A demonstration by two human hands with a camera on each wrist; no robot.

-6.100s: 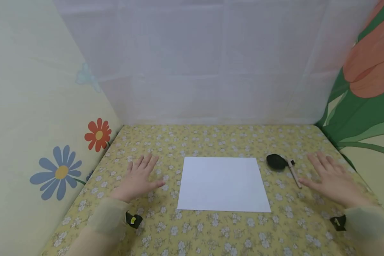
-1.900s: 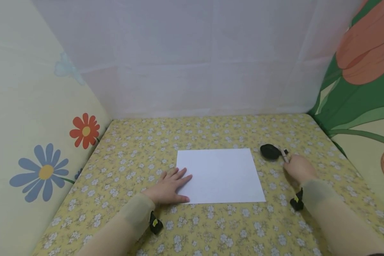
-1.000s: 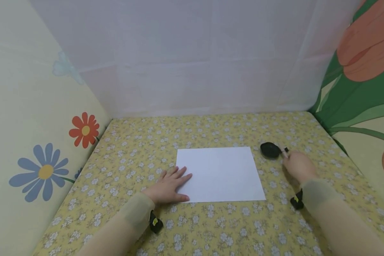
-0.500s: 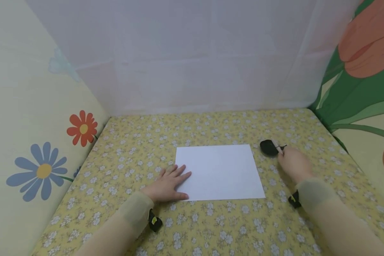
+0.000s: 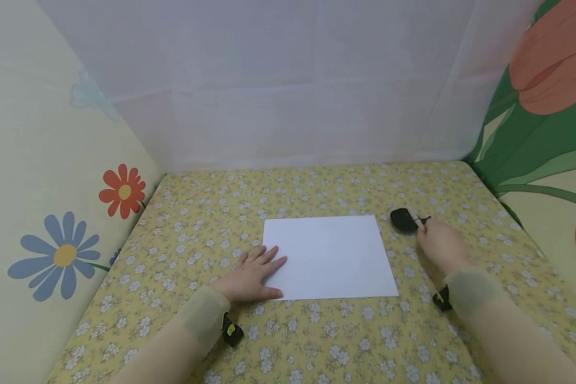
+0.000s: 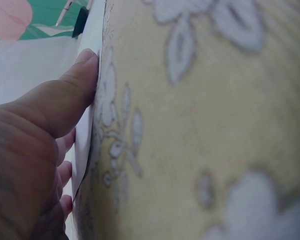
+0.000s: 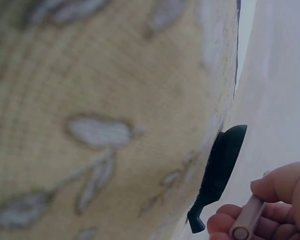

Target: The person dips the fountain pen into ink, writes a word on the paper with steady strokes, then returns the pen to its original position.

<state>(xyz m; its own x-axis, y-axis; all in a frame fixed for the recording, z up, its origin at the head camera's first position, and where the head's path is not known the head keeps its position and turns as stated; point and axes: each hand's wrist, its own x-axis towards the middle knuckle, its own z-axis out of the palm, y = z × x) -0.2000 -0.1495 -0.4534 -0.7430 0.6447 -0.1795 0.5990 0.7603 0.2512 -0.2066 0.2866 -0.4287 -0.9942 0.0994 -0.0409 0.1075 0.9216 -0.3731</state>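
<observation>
Your right hand (image 5: 442, 246) pinching a pale pen (image 7: 248, 218), pen near the black narrow-necked object (image 5: 401, 221), your left hand (image 5: 247, 279) ungrasping, fingers spread across left edge of white paper (image 5: 336, 256), paper flat on floral-covered desk (image 5: 328, 341).

The paper sheet (image 5: 333, 256) is plain white, the pen (image 7: 249, 219) pale pinkish beige, and the bulb-shaped object (image 5: 402, 221) black. White blossoms with brownish outlines dot the yellow tablecloth (image 5: 341, 333). Behind, the backdrop (image 5: 249, 69) is pale lilac-white. On the cream left wall (image 5: 24, 149), a blue daisy (image 5: 64, 256) and a red flower (image 5: 122, 192) have yellow centres; the butterfly (image 5: 88, 96) is light blue. Opposite, a coral tulip (image 5: 554, 64) tops green leaves (image 5: 537, 138). The sleeves (image 5: 160, 346) are beige.
</observation>
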